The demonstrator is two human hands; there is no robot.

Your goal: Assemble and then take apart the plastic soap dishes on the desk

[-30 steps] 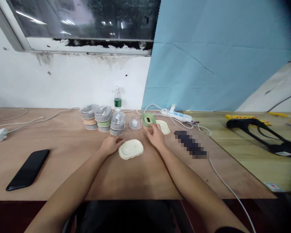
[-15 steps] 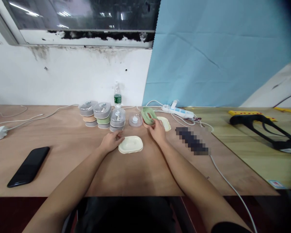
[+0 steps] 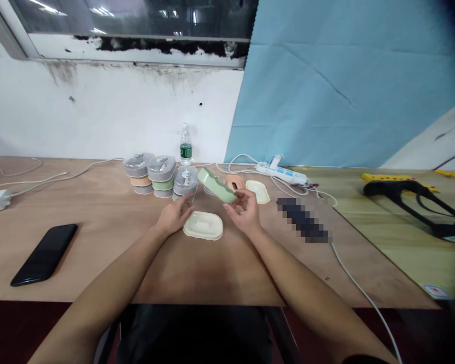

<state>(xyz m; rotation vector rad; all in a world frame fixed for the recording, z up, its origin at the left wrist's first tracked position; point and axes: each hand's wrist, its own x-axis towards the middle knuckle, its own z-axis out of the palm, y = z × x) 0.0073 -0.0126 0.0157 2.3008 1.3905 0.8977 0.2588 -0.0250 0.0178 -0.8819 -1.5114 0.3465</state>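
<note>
My right hand (image 3: 244,212) is shut on a pale green plastic soap dish (image 3: 217,186), which it holds tilted in the air, with its far end over the stacks. My left hand (image 3: 172,217) rests open at the table with nothing in it, just left of a cream plastic soap dish (image 3: 202,225). Beyond my right hand lie a peach dish (image 3: 234,182) and a second cream dish (image 3: 257,192). A small clear lidded container (image 3: 208,190) is mostly hidden behind the green dish.
Three stacks of grey-lidded containers (image 3: 161,174) and a water bottle (image 3: 185,146) stand at the back of the wooden table (image 3: 98,273). A black phone (image 3: 43,255) lies left, a pixelated object (image 3: 302,220) right, and a power strip (image 3: 280,174) behind, with cables.
My right hand has lifted the green dish off the table and tilted it toward the left. The peach dish beneath it now shows. My left hand has barely moved.
</note>
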